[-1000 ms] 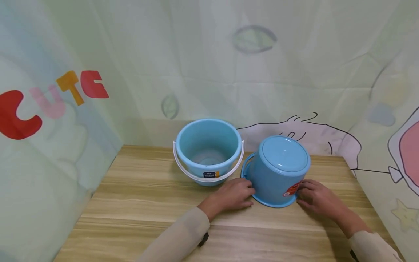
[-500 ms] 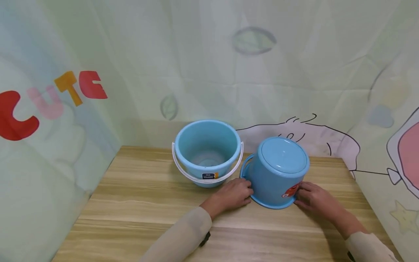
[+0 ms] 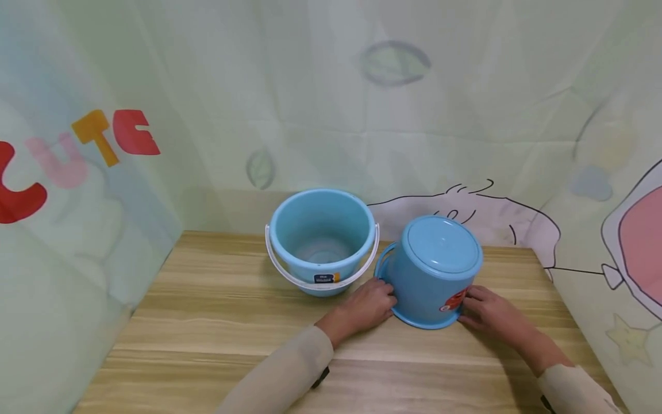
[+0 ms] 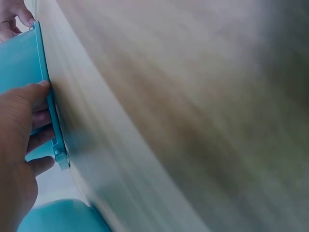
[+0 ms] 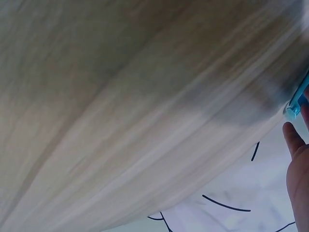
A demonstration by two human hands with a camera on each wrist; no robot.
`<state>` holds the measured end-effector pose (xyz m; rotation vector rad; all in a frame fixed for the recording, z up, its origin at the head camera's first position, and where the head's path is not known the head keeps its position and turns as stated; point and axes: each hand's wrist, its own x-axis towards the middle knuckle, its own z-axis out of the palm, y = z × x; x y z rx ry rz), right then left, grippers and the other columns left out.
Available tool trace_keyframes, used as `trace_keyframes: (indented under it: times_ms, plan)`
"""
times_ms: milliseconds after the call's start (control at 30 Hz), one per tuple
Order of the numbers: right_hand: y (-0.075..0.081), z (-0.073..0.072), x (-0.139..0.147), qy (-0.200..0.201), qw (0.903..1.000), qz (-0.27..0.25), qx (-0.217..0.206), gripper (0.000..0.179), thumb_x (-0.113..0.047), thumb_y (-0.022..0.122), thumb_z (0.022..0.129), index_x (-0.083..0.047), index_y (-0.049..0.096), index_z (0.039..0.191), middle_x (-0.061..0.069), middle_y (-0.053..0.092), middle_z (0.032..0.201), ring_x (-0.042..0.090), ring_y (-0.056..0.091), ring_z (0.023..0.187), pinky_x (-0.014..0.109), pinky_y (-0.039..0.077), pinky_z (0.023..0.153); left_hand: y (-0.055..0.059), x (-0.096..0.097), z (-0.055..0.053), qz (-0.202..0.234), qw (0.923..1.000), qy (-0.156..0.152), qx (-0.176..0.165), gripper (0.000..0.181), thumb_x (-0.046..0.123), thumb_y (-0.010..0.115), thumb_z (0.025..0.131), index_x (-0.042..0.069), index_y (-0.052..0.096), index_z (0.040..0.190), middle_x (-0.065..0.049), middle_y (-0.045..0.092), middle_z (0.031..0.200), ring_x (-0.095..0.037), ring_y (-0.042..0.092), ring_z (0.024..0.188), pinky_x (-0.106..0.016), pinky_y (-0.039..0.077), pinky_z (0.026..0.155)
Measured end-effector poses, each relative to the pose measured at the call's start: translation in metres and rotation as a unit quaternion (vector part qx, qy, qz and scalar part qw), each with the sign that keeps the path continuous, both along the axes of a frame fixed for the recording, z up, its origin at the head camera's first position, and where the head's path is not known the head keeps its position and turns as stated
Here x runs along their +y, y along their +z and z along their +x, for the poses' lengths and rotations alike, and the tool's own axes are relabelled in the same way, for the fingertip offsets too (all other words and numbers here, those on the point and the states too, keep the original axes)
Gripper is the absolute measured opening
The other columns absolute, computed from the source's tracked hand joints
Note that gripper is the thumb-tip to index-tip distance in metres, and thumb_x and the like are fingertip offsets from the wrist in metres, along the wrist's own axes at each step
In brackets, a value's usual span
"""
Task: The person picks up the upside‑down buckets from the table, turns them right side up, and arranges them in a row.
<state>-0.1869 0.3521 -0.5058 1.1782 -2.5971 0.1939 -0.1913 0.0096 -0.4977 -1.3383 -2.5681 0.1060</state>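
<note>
A blue bucket (image 3: 426, 282) stands upside down on the wooden table, its base facing up and a red sticker on its side. At its left, my left hand (image 3: 364, 305) grips the rim; the left wrist view has the thumb and fingers (image 4: 41, 140) of that hand along the rim, near the handle joint. My right hand (image 3: 493, 316) holds the opposite side of the rim, below the sticker. In the right wrist view only part of the right hand (image 5: 299, 166) shows at the edge, beside the rim.
A second, light blue bucket (image 3: 320, 279) stands upright left of the first, its white handle (image 3: 289, 277) hanging across the front. Printed cloth (image 3: 310, 103) walls in the back and sides of the wooden table (image 3: 207, 322).
The head view has turned slightly, so the whole scene sits a little further left. Both hands stay at the upturned bucket's rim, and both buckets keep their places.
</note>
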Motion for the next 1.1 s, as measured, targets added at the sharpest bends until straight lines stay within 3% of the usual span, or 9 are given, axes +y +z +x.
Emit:
trace_keyframes:
  times_ms: [233, 533, 833, 1100]
  plan:
    - [-0.0040, -0.0009, 0.0006, 0.006, 1.0000, 0.006, 0.005, 0.049, -0.022, 0.095, 0.072, -0.008, 0.076, 0.115, 0.008, 0.072, 0.121, 0.029, 0.070, 0.111, 0.045, 0.061, 0.088, -0.0001, -0.0015, -0.0006, -0.006, 0.9994, -0.001, -0.034, 0.020, 0.030, 0.063, 0.103, 0.017, 0.078, 0.105, 0.002, 0.067, 0.098, -0.016, 0.061, 0.095, -0.032, 0.049, 0.094]
    - [-0.0056, -0.0002, 0.0017, 0.004, 1.0000, 0.002, 0.006, 0.048, -0.020, 0.094, 0.071, -0.010, 0.076, 0.114, 0.007, 0.072, 0.122, 0.028, 0.069, 0.112, 0.045, 0.061, 0.089, -0.0001, -0.0012, -0.0008, 0.002, 0.9990, -0.003, -0.044, 0.019, 0.029, 0.064, 0.102, 0.017, 0.078, 0.106, 0.002, 0.066, 0.099, -0.016, 0.061, 0.096, -0.032, 0.049, 0.094]
    - [-0.0026, 0.0006, 0.0009, -0.005, 1.0000, 0.004, 0.005, 0.045, -0.020, 0.094, 0.072, -0.012, 0.077, 0.112, 0.006, 0.072, 0.120, 0.028, 0.069, 0.113, 0.046, 0.061, 0.089, 0.0021, -0.0008, -0.0018, 0.003, 0.9988, -0.001, -0.049, 0.019, 0.030, 0.064, 0.102, 0.017, 0.078, 0.106, 0.001, 0.065, 0.098, -0.016, 0.059, 0.094, -0.031, 0.049, 0.092]
    - [-0.0029, 0.0013, 0.0002, -0.011, 0.9999, -0.003, 0.005, 0.041, -0.021, 0.095, 0.070, -0.010, 0.078, 0.105, 0.007, 0.073, 0.115, 0.031, 0.068, 0.112, 0.048, 0.061, 0.088, 0.0013, -0.0020, -0.0032, 0.005, 0.9995, -0.011, -0.028, 0.016, 0.027, 0.067, 0.099, 0.017, 0.079, 0.101, 0.002, 0.066, 0.095, -0.015, 0.060, 0.090, -0.030, 0.050, 0.088]
